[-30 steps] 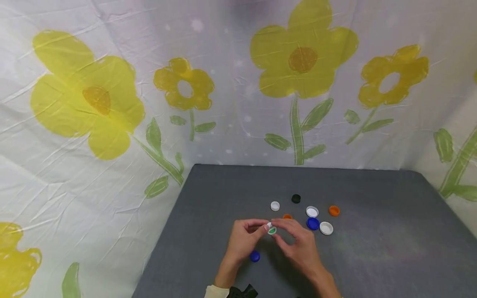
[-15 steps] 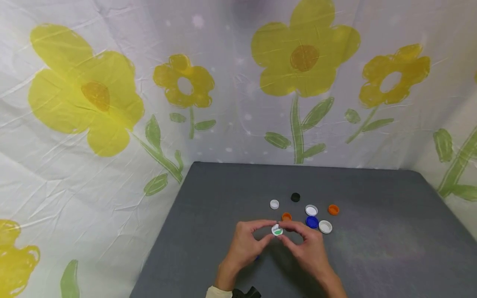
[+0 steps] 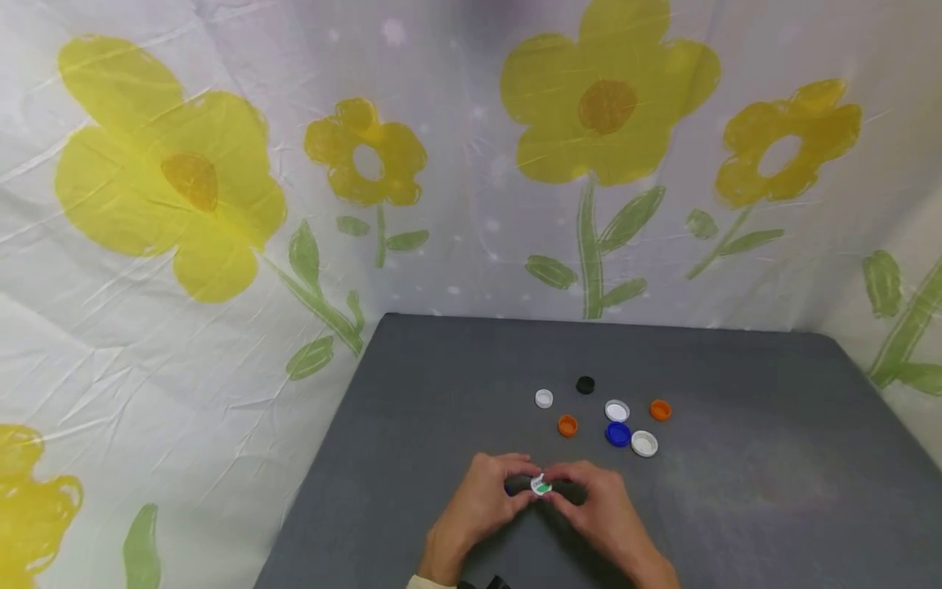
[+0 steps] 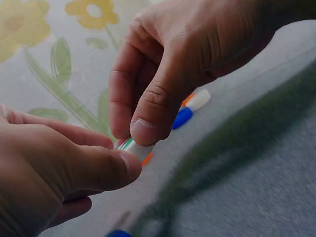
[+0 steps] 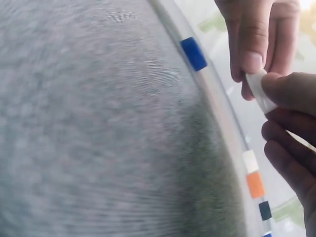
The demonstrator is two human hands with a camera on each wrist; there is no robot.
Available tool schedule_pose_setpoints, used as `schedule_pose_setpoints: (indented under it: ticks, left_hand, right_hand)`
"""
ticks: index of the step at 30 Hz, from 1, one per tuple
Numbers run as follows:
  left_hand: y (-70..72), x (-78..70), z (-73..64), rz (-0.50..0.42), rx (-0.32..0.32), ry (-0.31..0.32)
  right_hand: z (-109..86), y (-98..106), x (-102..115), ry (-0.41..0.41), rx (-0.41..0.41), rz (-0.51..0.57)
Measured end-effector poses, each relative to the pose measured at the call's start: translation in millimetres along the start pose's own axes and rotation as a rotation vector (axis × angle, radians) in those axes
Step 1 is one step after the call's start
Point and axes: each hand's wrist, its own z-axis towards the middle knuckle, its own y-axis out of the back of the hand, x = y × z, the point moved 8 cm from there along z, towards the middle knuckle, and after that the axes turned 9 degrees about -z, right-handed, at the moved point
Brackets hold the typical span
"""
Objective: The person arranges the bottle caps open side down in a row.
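Observation:
A small white bottle cap (image 3: 540, 487) with a green patch on its top sits between both hands, over the near middle of the table. From the left, my left hand (image 3: 480, 501) pinches its edge with thumb and fingers. My right hand (image 3: 602, 509) pinches the opposite edge. In the left wrist view, the thumbs lie near each other on the cap (image 4: 141, 149), and the fingers cover much of it. The right wrist view shows the white side of the cap (image 5: 258, 91) between the fingertips. A blue cap (image 5: 193, 53) lies on the table close by, mostly hidden behind my left hand in the head view.
Beyond the hands, several loose caps lie on the grey table (image 3: 441, 393): small white (image 3: 544, 398), black (image 3: 585, 384), two orange (image 3: 567, 425), two larger white (image 3: 643, 443) and blue (image 3: 618, 433). A flowered white curtain (image 3: 456, 164) hangs behind the table.
Both hands turned the white cap so its printed top faced up, then brought it nearer the body and lower in view. The nearer orange cap is now uncovered; the blue cap became hidden.

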Motion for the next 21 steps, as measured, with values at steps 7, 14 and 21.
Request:
schedule_pose_setpoints:
  ticks: [7, 14, 21]
  left_hand:
    - [-9.4, 8.8, -6.4, 0.075, 0.04, 0.031]
    - [-16.8, 14.0, -9.1, 0.129, 0.093, 0.075]
    - [-22.3, 14.1, -11.7, 0.18, 0.124, 0.097]
  right_hand:
    - [-5.5, -16, -4, -0.073, 0.142, -0.034]
    - [-6.6, -25, -7, -0.12, 0.271, -0.041]
    - [-6.3, -27, -5, -0.084, 0.305, -0.051]
